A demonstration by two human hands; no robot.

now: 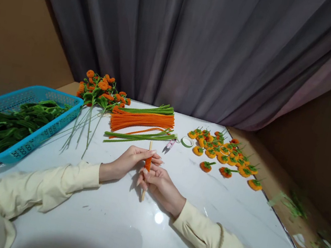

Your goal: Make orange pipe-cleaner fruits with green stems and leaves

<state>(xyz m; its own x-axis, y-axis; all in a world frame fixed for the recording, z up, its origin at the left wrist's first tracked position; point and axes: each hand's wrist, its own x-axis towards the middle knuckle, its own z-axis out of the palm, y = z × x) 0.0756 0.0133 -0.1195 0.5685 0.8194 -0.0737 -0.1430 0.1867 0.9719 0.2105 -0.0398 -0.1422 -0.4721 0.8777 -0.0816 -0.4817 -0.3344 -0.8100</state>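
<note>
My left hand (pixel 130 161) and my right hand (pixel 157 182) meet at the middle of the white table (pixel 121 227). Between them stands a thin wooden stick (pixel 151 145) with an orange pipe cleaner (pixel 148 163) wound round its middle. The left hand's fingers pinch the stick from the left near the orange winding. My right hand's fingers are curled round the stick and the winding from the right. The stick's lower end pokes out below the right hand.
A blue basket (pixel 25 146) of green leaves sits at the left edge. Behind lie orange and green pipe cleaners (pixel 142 122), finished orange flowers on stems (pixel 101 89), small snips (pixel 170 144), a tape roll (pixel 187 142), and several small orange pumpkin shapes (pixel 224 153). A grey curtain hangs behind.
</note>
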